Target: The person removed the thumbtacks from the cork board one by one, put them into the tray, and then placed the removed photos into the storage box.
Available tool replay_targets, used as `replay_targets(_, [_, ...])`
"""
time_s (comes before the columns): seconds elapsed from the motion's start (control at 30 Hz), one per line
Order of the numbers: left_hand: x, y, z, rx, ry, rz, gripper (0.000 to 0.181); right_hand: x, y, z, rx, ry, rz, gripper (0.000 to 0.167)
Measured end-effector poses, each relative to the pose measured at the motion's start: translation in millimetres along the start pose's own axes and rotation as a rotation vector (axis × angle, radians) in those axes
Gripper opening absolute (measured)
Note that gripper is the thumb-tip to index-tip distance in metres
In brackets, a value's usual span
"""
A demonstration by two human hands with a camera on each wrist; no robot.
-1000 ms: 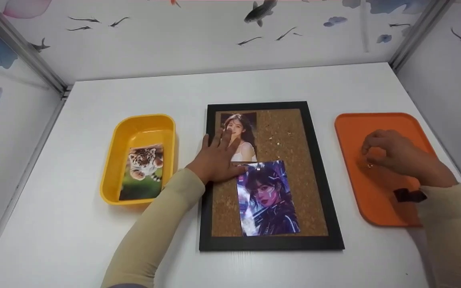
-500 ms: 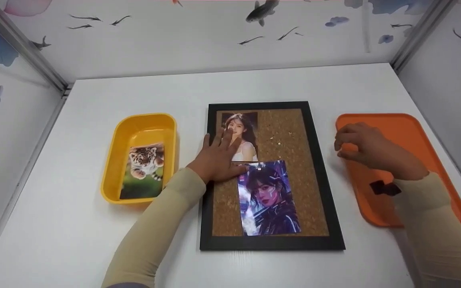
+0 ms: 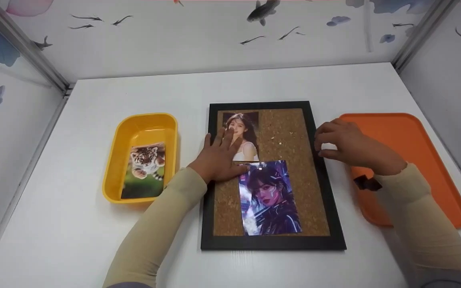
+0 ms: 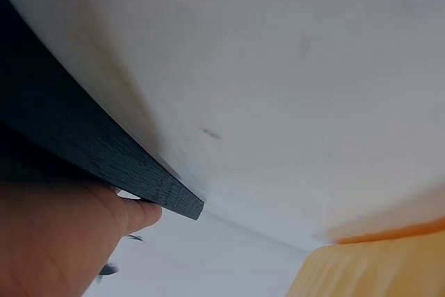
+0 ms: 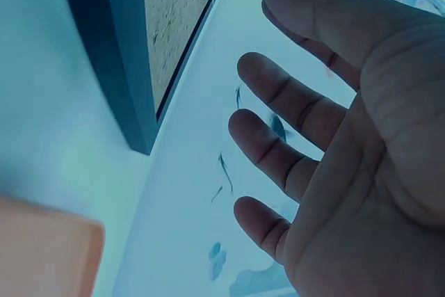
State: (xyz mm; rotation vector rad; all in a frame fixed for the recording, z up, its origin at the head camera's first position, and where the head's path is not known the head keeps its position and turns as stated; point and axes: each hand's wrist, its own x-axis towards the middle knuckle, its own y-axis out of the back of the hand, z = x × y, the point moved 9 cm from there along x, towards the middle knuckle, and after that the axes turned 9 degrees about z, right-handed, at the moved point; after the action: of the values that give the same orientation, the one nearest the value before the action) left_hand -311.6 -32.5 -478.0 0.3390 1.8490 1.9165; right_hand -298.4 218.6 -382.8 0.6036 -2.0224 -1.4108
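Head view, from the left: the yellow tub [image 3: 146, 123] stands where it was a second ago, with the tiger photo [image 3: 144, 176] lying in it. Next comes the left hand [image 3: 221, 161], which has not shifted: its fingers are straight and spread across the left side of the board [image 3: 312, 200], partly over the portrait [image 3: 249, 146], with the thumb at the upper left corner of the purple photo [image 3: 270, 200]. Both pictures lie on the cork as before, the purple one lower and slightly tilted, with a shiny dot [image 3: 260, 169] near its top. A few shiny specks [image 3: 280, 143] show on the cork to the right of the portrait.

What has changed is the right hand [image 3: 348, 145]. It was over the orange tray [image 3: 426, 160] and now has its fingertips above the board's right edge, so the work has moved from tray to board. Its fingers are bent, thumb and forefinger close together; whether something tiny sits between them I cannot tell, even from the right wrist view.
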Motion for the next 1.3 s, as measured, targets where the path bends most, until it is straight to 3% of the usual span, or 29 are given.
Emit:
replay_targets(0.37, [2.0,-2.0,-0.2,0.021,0.001,-0.013,0.097,23.9,-18.2,-9.4,0.010,0.033,-0.023,0.009])
replay_targets(0.77, [1.0,-2.0,-1.0,0.008,0.007,-0.018,0.098,58.9,-48.5,-15.1,0.009,-0.020,-0.130,0.009])
replay_targets(1.1, [1.5,-3.9,-0.7,0.006,0.005,-0.024,0.098,75.5,-58.2,-15.4,0.081,-0.106,-0.165,0.010])
replay_targets(1.3, [1.9,-3.6,-1.2,0.007,0.008,-0.019,0.098,82.3,-60.5,-16.1,0.067,-0.073,-0.159,0.009])
